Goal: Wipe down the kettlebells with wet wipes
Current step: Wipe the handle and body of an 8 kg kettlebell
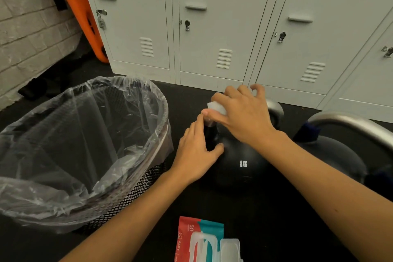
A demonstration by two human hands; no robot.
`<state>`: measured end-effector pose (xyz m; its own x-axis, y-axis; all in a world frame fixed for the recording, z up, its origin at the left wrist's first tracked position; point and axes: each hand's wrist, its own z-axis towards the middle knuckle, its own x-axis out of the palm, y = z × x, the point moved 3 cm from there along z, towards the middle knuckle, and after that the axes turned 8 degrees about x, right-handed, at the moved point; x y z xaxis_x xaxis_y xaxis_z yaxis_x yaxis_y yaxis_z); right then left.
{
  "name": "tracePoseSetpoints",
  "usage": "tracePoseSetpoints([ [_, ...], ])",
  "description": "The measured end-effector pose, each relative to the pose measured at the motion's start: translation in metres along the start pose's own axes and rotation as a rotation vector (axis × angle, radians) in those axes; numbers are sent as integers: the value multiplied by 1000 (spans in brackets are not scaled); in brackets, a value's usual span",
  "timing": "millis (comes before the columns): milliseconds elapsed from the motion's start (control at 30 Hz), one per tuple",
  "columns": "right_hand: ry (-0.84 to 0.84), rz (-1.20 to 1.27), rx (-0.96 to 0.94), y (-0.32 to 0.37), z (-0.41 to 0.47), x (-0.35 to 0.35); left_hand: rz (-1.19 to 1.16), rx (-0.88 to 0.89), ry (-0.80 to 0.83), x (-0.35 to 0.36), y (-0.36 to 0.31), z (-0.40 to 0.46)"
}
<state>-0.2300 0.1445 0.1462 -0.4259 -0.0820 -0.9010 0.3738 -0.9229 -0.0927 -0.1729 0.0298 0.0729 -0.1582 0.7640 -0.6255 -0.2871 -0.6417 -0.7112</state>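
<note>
Head view: my right hand pinches wipe directly over 8kg kettlebell handle; left hand, fingers loose, steadies its left side.

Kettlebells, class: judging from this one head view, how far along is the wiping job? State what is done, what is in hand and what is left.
Done: the wet wipes pack lies open on the floor, a wipe taken. In hand: the right hand pinches a white wipe over the handle of the 8KG kettlebell; the left hand steadies it. Left: the larger kettlebell to its right is untouched, and the lined wastebasket holds no wipes visibly.
</note>
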Motion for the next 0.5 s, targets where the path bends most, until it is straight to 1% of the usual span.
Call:
tracePoseSetpoints([
  [100,1,57,69,-15,-2,-2,-2,-2,8,1,1,0],
  [333,93,148,112,-29,1,-7,-2,-7,15,1,2,0],
  [433,109,266,200,-43,1,-8,0,-8,22,0,1,0],
  [500,167,372,306,-59,-1,-7,6,-2,19,0,1,-1],
])
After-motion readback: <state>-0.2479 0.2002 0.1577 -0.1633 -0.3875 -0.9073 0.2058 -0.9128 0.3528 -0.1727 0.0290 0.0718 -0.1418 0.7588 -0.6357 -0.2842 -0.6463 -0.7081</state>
